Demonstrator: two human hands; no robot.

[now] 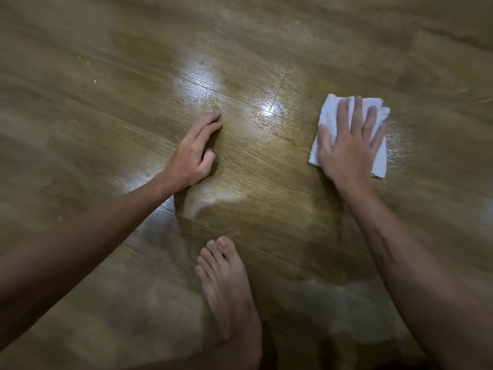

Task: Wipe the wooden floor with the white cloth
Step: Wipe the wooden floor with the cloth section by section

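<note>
I see open wooden floor (pixel 266 161) between my hands: the left hand (pixel 193 153) braces on the boards, the right hand (pixel 346 145) lies flat on the white cloth (pixel 380 156). Nearer me, a bare foot (pixel 226 289) blocks the middle; floor beyond both hands lies open.

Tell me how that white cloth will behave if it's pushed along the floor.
The white cloth is folded and soft-looking, so it is probably floppy and would bunch without the right hand spread flat on it. The wooden floor looks glossy, so it likely slides easily.
</note>
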